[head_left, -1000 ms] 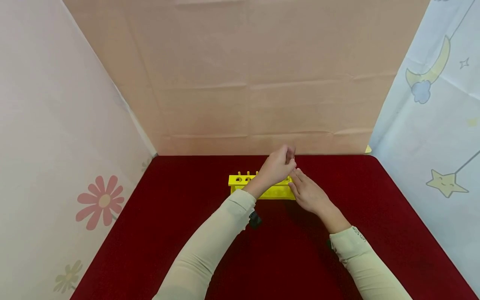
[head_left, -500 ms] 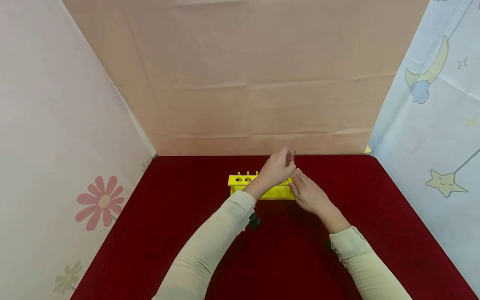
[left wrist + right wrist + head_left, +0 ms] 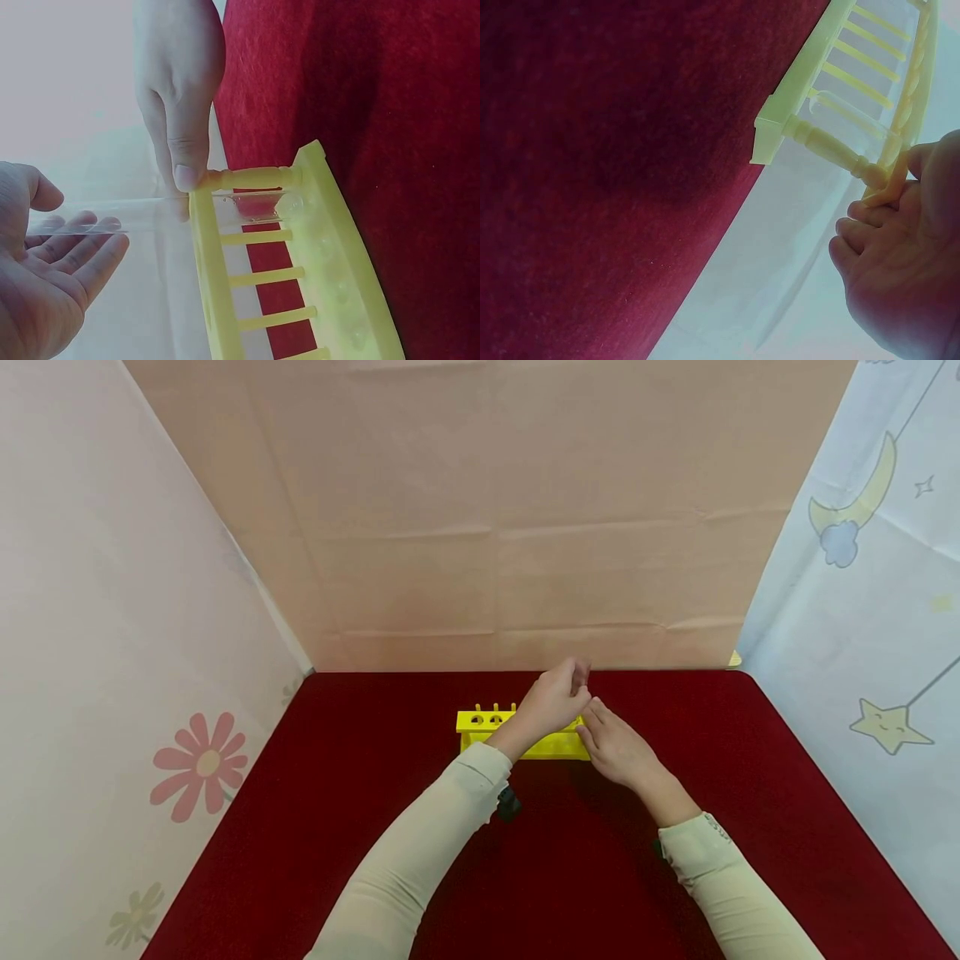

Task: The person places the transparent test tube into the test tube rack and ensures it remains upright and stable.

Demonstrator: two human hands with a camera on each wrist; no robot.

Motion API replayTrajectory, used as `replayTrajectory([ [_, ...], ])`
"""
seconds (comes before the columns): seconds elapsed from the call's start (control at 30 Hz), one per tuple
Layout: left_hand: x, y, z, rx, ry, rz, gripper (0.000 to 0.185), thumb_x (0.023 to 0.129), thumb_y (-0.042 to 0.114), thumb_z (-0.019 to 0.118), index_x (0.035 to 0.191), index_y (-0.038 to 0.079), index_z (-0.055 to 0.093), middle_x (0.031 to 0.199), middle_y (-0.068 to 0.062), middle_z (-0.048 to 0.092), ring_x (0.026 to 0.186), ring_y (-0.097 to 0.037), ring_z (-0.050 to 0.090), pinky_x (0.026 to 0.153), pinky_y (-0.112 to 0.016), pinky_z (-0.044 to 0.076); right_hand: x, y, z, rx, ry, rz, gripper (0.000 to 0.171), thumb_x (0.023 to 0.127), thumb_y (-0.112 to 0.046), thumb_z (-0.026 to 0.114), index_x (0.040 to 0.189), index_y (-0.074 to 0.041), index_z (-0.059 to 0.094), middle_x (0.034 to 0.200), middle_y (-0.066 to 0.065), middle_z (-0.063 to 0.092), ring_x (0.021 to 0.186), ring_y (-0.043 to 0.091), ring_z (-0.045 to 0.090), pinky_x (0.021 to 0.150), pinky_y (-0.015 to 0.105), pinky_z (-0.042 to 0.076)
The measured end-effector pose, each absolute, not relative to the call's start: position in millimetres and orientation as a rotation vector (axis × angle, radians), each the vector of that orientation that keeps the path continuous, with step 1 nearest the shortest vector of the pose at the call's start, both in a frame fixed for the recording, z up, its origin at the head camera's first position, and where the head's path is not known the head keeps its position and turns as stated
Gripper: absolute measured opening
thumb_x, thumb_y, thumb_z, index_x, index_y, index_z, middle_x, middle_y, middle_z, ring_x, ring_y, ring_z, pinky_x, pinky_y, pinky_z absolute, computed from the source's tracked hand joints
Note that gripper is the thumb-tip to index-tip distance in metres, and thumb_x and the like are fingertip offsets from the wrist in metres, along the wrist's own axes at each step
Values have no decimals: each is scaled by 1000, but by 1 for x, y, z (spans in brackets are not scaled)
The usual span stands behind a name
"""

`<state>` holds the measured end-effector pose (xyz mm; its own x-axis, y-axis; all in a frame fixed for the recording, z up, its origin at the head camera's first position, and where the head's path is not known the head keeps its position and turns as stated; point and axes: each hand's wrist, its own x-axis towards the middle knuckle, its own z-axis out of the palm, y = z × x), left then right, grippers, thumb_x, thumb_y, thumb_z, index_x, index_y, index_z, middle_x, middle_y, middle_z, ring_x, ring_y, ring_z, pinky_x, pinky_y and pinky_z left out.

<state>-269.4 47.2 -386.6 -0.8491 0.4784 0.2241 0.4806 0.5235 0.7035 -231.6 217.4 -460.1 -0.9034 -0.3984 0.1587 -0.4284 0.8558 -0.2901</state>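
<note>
A yellow test tube rack stands toward the back of the red table. Through its end hole runs a clear test tube, its rounded bottom at the rack's base in the left wrist view. My left hand holds the tube's upper part, thumb on one side and curved fingers showing behind the glass. At the rack's right end my right hand grips the top plate, thumb on one face and fingers on the other, as the right wrist view shows. In the head view my left hand hides part of the rack.
Several pegs rise along the rack's back, beside round holes. The red tabletop reaches to a tan backdrop. Patterned sheets hang at both sides. A small dark object shows beneath my left cuff.
My left hand has sunk very slightly at the tube's top. The right hand and the rack stay in place.
</note>
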Motion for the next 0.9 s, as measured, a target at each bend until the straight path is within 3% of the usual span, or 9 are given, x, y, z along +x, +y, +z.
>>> replayTrajectory([
  [0.53,-272,48,-393,-843,-2770,-1239,22,100,19,60,120,14,52,110,0,62,84,-14,58,74,-17,51,-231,216,-457,636,-2977,499,55,110,-23,37,154,9,27,160,30,25,149,46,23,119,57,23],
  [0.9,-274,48,-396,-837,-2789,-1228,25,101,21,61,124,13,54,118,-1,63,91,-12,58,84,-20,53,-232,217,-458,651,-2965,490,56,110,-22,38,154,10,26,160,30,26,149,45,23,120,56,23],
])
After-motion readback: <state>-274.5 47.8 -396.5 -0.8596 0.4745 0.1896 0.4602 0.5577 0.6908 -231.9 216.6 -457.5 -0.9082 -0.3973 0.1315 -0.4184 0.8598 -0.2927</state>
